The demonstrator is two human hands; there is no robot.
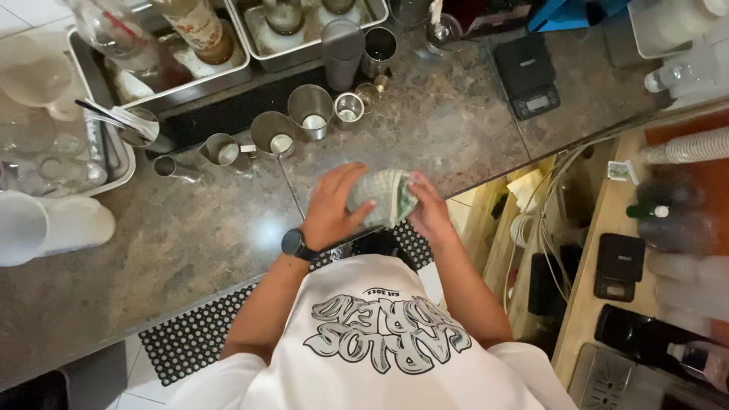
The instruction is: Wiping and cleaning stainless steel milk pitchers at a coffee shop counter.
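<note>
Green-and-white checked cloth (386, 196) held bunched between both hands, above the near edge of the dark speckled stone counter (190, 235). It is carried clear of the surface, not laid on it.

Left hand (336, 206), black wristwatch (295, 244) at the wrist: fingers curled over the left side of the cloth, closed on it. Right hand (430, 209): closed on the right side of the cloth, fingers mostly hidden under the folds.

Whether anything is wrapped inside the bunch cannot be told.

Just beyond the hands, a thin long-handled metal spoon (289, 182) stands in one of a row of small steel cups (311, 110). A black perforated rubber mat (197, 334) lies at the counter's near edge. A black digital scale (528, 76) sits well apart, right.

Judged: the cloth is being worked or folded between the hands. Best done with the grip kept even on both sides, loose corners gathered in, and the bundle kept low and short of the spoon handle, which is near enough to be snagged.
</note>
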